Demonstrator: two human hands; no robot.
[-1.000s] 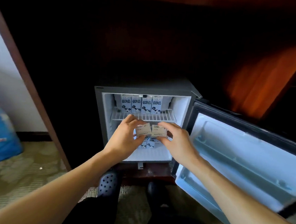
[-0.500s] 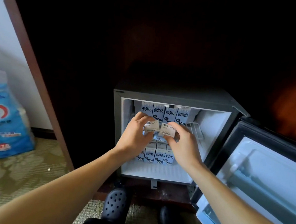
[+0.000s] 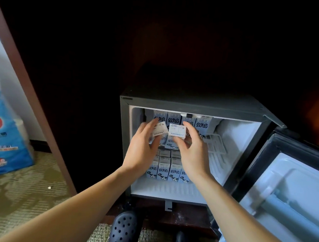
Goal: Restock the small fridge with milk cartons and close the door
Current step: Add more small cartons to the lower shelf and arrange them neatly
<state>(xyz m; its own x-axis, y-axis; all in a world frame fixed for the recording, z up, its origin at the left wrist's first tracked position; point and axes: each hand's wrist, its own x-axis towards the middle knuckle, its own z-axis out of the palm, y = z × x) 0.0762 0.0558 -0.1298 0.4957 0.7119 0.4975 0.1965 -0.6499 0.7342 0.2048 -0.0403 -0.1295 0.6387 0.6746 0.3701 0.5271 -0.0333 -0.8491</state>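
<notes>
The small grey fridge stands open low in a dark cabinet. My left hand holds a tilted white milk carton at the upper shelf. Just to its right, my right hand holds a second carton between thumb and fingers. Both cartons sit in front of a row of blue-and-white cartons standing at the back of the wire shelf. Several more cartons stand in rows on the fridge floor.
The fridge door hangs wide open to the right. A wooden cabinet post slants down on the left, with a blue paper-roll package on the carpet beyond it. My dark clogs are just below the fridge.
Both hands have carried their cartons up from the lower compartment to the upper shelf, and the left carton has tilted. The view has moved closer and to the left.
</notes>
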